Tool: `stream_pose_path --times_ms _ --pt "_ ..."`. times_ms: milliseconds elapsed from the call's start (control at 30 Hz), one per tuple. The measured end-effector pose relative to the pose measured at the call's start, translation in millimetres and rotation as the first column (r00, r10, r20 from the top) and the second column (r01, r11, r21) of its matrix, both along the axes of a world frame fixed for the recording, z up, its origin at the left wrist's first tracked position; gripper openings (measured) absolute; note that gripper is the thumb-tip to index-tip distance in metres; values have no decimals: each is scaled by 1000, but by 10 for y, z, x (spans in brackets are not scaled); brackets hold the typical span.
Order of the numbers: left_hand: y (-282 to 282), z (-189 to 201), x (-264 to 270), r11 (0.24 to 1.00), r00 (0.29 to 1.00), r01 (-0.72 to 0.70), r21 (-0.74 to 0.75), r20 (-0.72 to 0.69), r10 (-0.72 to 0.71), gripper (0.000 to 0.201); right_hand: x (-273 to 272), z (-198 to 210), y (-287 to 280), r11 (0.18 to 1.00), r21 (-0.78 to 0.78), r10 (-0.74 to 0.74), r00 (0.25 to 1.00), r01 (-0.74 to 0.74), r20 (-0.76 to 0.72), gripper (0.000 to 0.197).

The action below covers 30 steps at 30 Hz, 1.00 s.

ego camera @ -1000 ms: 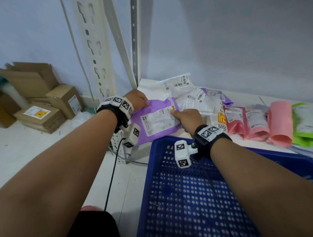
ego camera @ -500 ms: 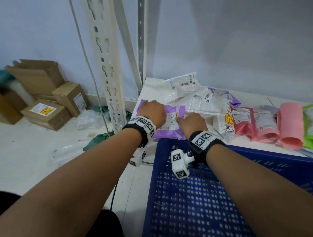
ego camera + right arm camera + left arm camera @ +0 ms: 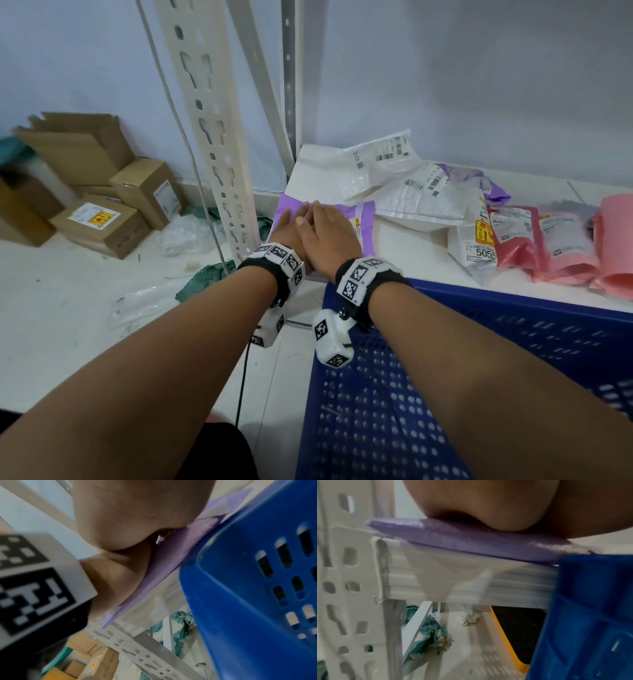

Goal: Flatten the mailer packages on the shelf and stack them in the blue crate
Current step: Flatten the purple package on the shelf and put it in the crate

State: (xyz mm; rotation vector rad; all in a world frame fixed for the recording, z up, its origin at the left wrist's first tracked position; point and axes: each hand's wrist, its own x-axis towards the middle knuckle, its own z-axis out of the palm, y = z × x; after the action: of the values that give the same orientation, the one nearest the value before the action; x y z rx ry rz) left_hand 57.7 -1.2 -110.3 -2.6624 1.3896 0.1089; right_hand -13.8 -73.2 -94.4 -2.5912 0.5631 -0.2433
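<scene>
Both hands lie flat, one over the other, on one purple mailer (image 3: 364, 219) at the front left corner of the white shelf (image 3: 411, 240). The right hand (image 3: 329, 233) is on top with fingers straight; the left hand (image 3: 286, 228) lies beneath it, fingers stretched out too, as far as they show. In the left wrist view the heel of the palm presses the mailer against the shelf edge, and the mailer looks thin there.

One blue crate (image 3: 513, 329), perforated, stands just in front of the shelf; its visible floor holds no mailer.

Behind the hands lie two white mailers (image 3: 380, 161) with barcodes, overlapping, and a second crumpled purple one (image 3: 493, 188). To the right sit another white package (image 3: 476, 240) printed 5055, three pink mailers (image 3: 561, 243) side by side.

Four cardboard boxes (image 3: 102, 222) stand on the floor at left.
</scene>
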Motion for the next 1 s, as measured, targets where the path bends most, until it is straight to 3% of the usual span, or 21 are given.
stream_pose_path --times_ms 200,300,400,467,600,767,1000 --pt "-15 -72 198 969 991 59 -242 -106 -87 81 45 12 -101 996 -73 41 998 -45 -55 66" --pt "-8 -79 246 934 977 -43 -354 -210 -34 65 11 -22 -207 996 -85 31 993 -40 -110 65" --pt "26 37 250 919 941 -94 -382 -335 -43 63 17 -67 -278 994 -84 51 991 -62 -125 62" --pt "50 50 241 915 947 -97 -390 -318 -35 55 6 -106 -318 991 -114 50 990 -65 -133 61" --pt "55 -7 194 941 982 -83 -328 -189 21 64 -56 -176 -367 978 -200 43 992 -67 -120 60" --pt "57 -18 158 947 995 -59 -315 -92 32 56 -51 -211 -374 980 -198 9 993 -31 -114 60" --pt "67 -26 147 949 992 -74 -307 -118 39 56 -40 -256 -376 979 -206 -29 991 1 -133 58"
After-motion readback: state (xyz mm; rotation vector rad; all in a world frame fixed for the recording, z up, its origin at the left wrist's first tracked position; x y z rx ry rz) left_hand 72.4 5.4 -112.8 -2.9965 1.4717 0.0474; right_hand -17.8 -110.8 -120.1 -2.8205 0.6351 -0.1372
